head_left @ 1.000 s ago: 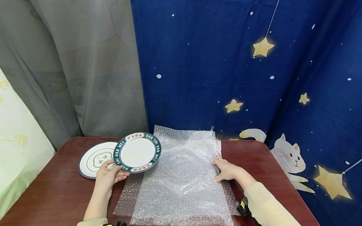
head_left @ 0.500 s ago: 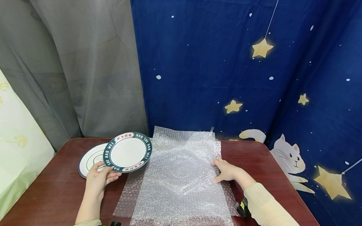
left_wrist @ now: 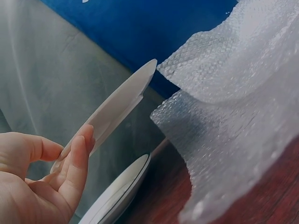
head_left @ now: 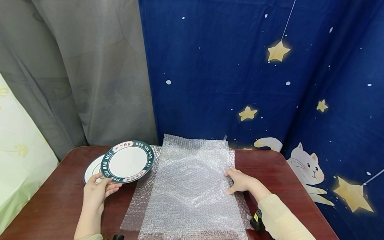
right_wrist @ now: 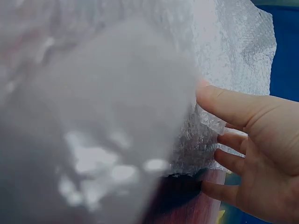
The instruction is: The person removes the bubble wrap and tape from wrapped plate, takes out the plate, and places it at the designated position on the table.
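My left hand (head_left: pixel 94 194) pinches the lower-left rim of a dinner plate (head_left: pixel 128 162) with a dark green lettered border, thumb on one face and fingers on the other. It is tilted and raised; its pale underside shows in the left wrist view. Behind and below it a second white plate (head_left: pixel 90 170) lies on the table, mostly covered from view. My right hand (head_left: pixel 243 181) rests at the right edge of layered bubble wrap (head_left: pixel 192 219), fingers and thumb spread. In the right wrist view the thumb (right_wrist: pixel 224 102) touches the wrap's edge.
The bubble wrap lies across the middle of the dark red wooden table (head_left: pixel 39 217), several layers overlapping unevenly. A grey curtain (head_left: pixel 108 84) and a blue starry curtain (head_left: pixel 215 69) hang behind the far edge. Both wrists wear small black cameras.
My left hand has carried the green-bordered plate leftward, away from the bubble wrap and further over the second plate. The right hand stays at the wrap's edge.
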A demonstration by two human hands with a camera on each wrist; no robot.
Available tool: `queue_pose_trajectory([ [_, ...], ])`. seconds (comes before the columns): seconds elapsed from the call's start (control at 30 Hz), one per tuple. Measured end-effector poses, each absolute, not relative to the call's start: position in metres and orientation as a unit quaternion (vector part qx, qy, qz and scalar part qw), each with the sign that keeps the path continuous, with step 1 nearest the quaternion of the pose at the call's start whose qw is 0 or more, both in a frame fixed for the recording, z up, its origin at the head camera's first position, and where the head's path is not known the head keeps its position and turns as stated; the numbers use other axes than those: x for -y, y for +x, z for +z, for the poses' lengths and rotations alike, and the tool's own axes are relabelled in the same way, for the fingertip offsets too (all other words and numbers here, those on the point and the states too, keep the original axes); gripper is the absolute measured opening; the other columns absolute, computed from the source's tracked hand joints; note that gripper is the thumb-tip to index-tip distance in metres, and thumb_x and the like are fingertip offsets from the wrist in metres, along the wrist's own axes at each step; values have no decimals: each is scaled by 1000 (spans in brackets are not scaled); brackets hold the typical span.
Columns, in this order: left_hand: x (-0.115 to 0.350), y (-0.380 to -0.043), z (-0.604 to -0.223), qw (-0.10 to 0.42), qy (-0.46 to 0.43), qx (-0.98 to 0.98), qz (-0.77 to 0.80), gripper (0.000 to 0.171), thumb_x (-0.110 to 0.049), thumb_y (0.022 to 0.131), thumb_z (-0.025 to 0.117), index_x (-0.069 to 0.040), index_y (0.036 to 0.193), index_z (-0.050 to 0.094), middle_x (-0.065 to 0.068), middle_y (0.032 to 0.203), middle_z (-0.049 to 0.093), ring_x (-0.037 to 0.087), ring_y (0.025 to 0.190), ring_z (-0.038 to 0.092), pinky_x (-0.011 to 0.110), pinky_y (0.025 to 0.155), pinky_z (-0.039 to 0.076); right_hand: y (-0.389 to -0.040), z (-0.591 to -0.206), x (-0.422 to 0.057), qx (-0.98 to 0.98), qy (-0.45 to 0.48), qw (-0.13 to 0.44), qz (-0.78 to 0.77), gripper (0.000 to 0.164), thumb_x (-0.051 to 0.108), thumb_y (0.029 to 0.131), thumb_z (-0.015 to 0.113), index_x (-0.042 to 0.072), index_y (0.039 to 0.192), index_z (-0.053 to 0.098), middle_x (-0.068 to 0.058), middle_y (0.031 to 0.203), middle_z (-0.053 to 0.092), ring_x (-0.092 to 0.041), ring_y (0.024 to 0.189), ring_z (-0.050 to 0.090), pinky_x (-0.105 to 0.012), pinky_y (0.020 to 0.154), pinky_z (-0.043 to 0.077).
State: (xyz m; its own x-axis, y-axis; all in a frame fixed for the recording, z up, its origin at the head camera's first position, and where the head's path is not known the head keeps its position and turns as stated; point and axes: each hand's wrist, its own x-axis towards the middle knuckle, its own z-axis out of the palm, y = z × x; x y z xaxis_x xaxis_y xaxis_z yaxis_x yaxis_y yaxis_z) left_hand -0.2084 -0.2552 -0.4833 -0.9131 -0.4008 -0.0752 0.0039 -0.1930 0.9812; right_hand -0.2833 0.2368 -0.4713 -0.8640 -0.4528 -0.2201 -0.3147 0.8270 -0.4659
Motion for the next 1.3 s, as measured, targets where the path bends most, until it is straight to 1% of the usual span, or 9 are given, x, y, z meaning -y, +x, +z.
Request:
queue_pose_trajectory([
  [0.2, 260, -208, -485, 147, 173, 588, -777, 28, -3, 96, 49, -8, 119, 32, 10, 67, 67, 21, 58, 69, 31, 57, 57, -283, -468, -233, -945, -200, 164, -201, 61, 15, 73, 84, -1, 122, 51, -22, 138, 38, -38, 128, 35, -52, 102, 35],
  [0.3, 266, -210, -490, 153, 165, 587, -778, 27, -4, 97, 50, -10, 115, 32, 11, 67, 68, 22, 60, 69, 33, 58, 58, -283, -466, -231, -947, -192, 168, -196, 61, 14, 73, 84, -1, 122, 51, -20, 135, 40, -36, 126, 37, -51, 101, 37],
  [0.37, 271, -212, -495, 150, 167, 589, -777, 29, -7, 96, 51, -12, 116, 31, 10, 69, 68, 22, 62, 70, 34, 61, 58, -282, -465, -230, -948, -186, 171, -193, 61, 14, 73, 84, -1, 123, 52, -19, 134, 42, -35, 125, 38, -50, 100, 38],
  [0.53, 281, -214, -503, 150, 169, 577, -785, 41, -9, 95, 54, -8, 124, 26, 10, 71, 69, 25, 64, 70, 36, 62, 57, -282, -463, -227, -950, -182, 174, -185, 60, 13, 72, 84, 0, 122, 52, -18, 131, 44, -34, 123, 40, -50, 99, 39],
  [0.7, 277, -207, -491, 160, 193, 567, -784, 34, -4, 96, 51, -7, 122, 29, 8, 68, 67, 22, 60, 69, 33, 58, 58, -285, -463, -226, -952, -184, 174, -172, 59, 13, 73, 84, 0, 121, 53, -16, 126, 46, -33, 120, 42, -49, 97, 40],
  [0.9, 277, -200, -481, 146, 237, 547, -789, 45, -3, 97, 48, -5, 135, 24, 6, 69, 67, 21, 60, 69, 32, 59, 58, -286, -464, -225, -954, -183, 178, -159, 58, 14, 73, 84, 1, 120, 53, -16, 124, 46, -33, 120, 43, -49, 96, 41],
  [1.0, 278, -200, -482, 152, 244, 534, -795, 32, -3, 97, 49, -10, 124, 34, 6, 69, 67, 21, 60, 69, 31, 58, 58, -287, -464, -224, -955, -180, 180, -154, 57, 15, 73, 84, 2, 119, 53, -14, 123, 46, -32, 119, 44, -48, 95, 42],
  [1.1, 279, -199, -483, 160, 247, 521, -801, 24, -2, 96, 49, -13, 114, 37, 7, 69, 67, 21, 59, 69, 31, 57, 57, -286, -462, -222, -955, -178, 181, -151, 57, 14, 71, 85, 3, 118, 54, -13, 120, 47, -31, 117, 45, -48, 94, 43],
  [1.3, 283, -198, -485, 166, 261, 504, -806, 23, -2, 96, 48, -13, 113, 37, 6, 69, 66, 21, 59, 69, 31, 57, 57, -288, -460, -218, -959, -173, 178, -138, 56, 14, 70, 86, 4, 115, 55, -12, 115, 49, -30, 114, 47, -47, 93, 44],
])
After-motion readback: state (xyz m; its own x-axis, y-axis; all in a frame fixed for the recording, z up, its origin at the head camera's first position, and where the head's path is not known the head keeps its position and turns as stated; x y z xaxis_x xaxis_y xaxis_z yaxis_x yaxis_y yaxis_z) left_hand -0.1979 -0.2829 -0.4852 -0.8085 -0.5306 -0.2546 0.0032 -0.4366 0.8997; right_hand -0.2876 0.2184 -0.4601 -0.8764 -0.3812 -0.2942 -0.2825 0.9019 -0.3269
